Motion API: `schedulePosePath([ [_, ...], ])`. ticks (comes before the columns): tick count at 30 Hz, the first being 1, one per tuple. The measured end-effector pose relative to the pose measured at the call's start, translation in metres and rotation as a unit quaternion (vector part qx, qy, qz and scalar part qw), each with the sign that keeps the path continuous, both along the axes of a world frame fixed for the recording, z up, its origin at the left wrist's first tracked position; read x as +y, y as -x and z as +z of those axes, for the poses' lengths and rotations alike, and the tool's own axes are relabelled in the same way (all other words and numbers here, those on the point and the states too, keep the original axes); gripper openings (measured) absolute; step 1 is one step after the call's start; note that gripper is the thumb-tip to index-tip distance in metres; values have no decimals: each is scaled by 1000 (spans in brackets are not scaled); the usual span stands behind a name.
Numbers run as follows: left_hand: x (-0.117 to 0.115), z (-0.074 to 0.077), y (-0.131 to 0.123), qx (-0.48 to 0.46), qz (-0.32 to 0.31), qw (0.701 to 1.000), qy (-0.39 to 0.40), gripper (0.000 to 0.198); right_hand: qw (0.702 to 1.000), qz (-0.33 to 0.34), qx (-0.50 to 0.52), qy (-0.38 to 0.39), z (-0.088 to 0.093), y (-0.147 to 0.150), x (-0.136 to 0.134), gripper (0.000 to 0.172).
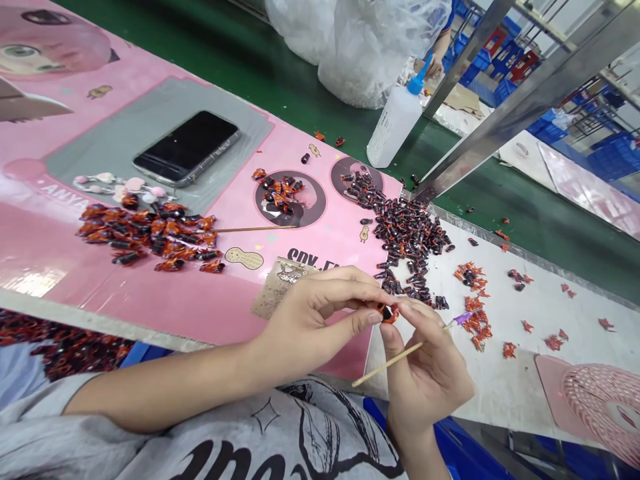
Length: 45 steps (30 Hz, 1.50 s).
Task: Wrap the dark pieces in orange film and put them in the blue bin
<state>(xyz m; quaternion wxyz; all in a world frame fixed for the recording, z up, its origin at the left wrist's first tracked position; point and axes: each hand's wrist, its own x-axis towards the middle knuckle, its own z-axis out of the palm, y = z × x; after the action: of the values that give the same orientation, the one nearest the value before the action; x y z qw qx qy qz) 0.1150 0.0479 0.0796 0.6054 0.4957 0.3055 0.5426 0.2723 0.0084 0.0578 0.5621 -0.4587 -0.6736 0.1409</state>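
Two bare hands work at the front edge of the board, just above a grey printed T-shirt. The person's left hand (pixel 310 327) and right hand (pixel 425 380) meet over one small orange-and-black piece (pixel 387 313). The left fingers (pixel 345 283) are closed narrowly on it from one side, and the right fingers (pixel 400 327) pinch it from the other. A thin wooden stick (pixel 390 363) runs out through the right hand, and a purple tip (pixel 463 319) shows just beyond those fingers.

Behind the hands lies a pink printed board (pixel 300 153), carrying one phone (pixel 186 148) face up on a grey patch. There is also one loose wooden stick (pixel 255 229) beside a heap of orange-wrapped pieces (pixel 145 233), too many to count. Two dark printed discs (pixel 290 199) hold small clusters of the same pieces, and a far larger pile of dark pieces (pixel 405 233) spills past the board's right corner onto the white worktop (pixel 505 393). Orange scraps (pixel 473 310) are scattered across that worktop, and one pink fan (pixel 605 407) sits at its right corner.

Beyond the board stand one white glue bottle (pixel 395 120) with a blue nozzle and a steel frame upright (pixel 525 100). Further back, a co-worker's hand (pixel 434 65) shows beside bulging clear plastic bags (pixel 370 47).
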Motion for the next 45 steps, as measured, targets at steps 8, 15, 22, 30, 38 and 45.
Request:
schedulePosePath([
  [8,1,-3,-4,24,24,999,17,19,990,-19,-136,-42,3,-2,6,36],
  [15,9,-13,-7,141,87,965,-203,23,985,-43,-154,-57,6,6,9,26],
  [22,14,-18,-13,173,107,938,-279,31,981,-76,-169,-61,5,9,11,27],
  [30,18,-11,-9,162,49,976,-140,20,988,-30,-144,-36,1,1,13,23],
  [38,29,-13,-10,106,29,994,-12,6,979,-35,-201,-11,10,-27,20,34],
  [45,85,-46,50,393,158,900,-100,9,971,-115,-207,-23,11,-61,32,27],
])
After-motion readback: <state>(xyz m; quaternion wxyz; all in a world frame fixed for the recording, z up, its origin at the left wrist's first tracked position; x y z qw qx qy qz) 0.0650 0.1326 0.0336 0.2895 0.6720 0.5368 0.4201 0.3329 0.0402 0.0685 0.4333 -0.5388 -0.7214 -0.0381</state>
